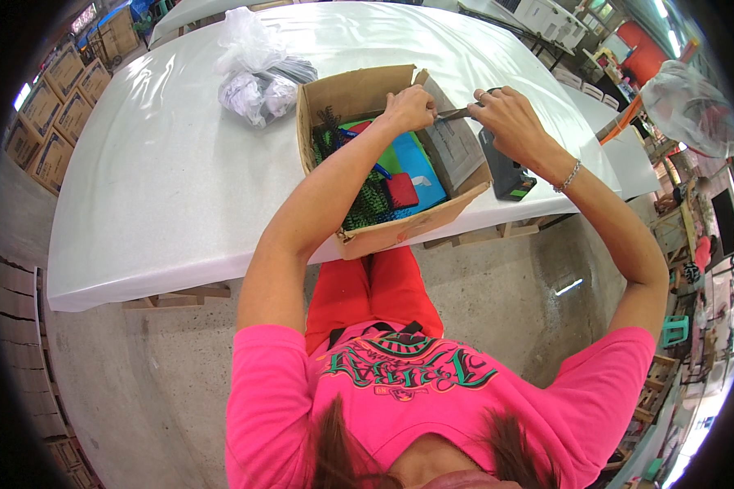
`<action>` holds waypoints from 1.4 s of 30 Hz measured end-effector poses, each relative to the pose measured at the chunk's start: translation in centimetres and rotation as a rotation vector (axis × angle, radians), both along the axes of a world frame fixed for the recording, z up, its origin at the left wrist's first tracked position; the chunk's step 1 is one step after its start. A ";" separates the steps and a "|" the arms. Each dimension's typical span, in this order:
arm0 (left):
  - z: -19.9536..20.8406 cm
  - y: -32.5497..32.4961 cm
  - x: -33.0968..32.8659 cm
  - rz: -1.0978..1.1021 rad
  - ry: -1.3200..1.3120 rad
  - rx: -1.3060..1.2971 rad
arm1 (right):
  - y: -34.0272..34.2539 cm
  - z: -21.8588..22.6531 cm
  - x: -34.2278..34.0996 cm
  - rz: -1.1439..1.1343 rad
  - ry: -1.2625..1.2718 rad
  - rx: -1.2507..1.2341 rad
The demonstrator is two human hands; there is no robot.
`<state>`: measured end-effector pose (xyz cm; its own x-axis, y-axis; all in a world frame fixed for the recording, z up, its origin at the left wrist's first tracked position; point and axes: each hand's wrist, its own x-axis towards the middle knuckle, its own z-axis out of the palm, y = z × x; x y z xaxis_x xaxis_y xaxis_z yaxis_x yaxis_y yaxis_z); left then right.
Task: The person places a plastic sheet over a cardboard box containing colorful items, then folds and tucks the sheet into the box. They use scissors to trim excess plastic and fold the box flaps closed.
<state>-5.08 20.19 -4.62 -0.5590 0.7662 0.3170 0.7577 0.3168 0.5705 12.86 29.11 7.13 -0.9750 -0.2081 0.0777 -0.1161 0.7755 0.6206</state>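
An open cardboard box [412, 231] stands at the near edge of the white-covered table. Inside lie dark green mesh-like material [365, 200], a blue flat piece [416, 159], a red piece [401, 191] and a clear plastic sheet [457, 155] along the right side. My left hand [412, 107] is closed in a pinch over the box's far right part; what its fingertips hold is too small to tell. Just right of it, my right hand [510, 122] grips what look like dark-handled scissors [455, 114], their blades pointing toward my left fingers.
A black object with a green patch [510, 173] sits right of the box. Beyond the box, to the left, lies a clear plastic bag [257, 85] with white and grey contents. Stacked cartons [65, 90] stand at the far left. Another clear bag [689, 106] hangs at the right.
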 end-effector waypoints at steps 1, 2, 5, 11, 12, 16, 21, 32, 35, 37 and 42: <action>0.0 -0.1 0.0 -0.001 0.002 -0.006 | 0.0 0.0 -0.1 0.007 0.002 0.005; -0.1 0.0 0.0 0.002 0.007 -0.007 | 0.1 -0.1 -0.1 0.012 0.005 0.010; -0.2 0.0 0.0 0.001 0.011 -0.013 | 0.3 -0.2 -0.2 0.012 0.001 0.013; 0.1 -0.3 0.0 0.005 0.008 -0.027 | 0.7 -0.6 -0.2 0.004 0.013 0.008; 0.2 -0.3 0.0 0.012 0.011 -0.029 | 0.8 -0.7 -0.2 0.005 0.021 0.001; 0.0 -0.2 -0.5 0.131 0.032 0.002 | 0.8 0.0 0.6 0.069 -0.030 -0.104; -0.3 -0.6 -1.5 0.175 0.044 0.071 | 0.1 1.7 1.8 0.067 -0.012 -0.187; -0.3 -0.3 -1.2 0.132 -0.013 0.153 | 1.0 3.2 2.8 0.147 0.139 -0.057; -0.3 -0.4 -1.3 0.134 -0.020 0.147 | 1.0 3.2 2.7 0.145 0.142 -0.060; -0.3 -0.5 -1.3 0.132 -0.028 0.139 | 1.1 3.1 2.5 0.124 0.133 -0.054; -0.3 -0.4 -1.4 0.133 -0.036 0.143 | 1.2 1.6 1.6 0.136 0.173 -0.008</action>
<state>-6.47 19.77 -4.91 -0.6652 0.6335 0.3951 0.6929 0.3265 0.6429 14.50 30.35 8.77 -0.9099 -0.3358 0.2434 -0.1126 0.7649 0.6342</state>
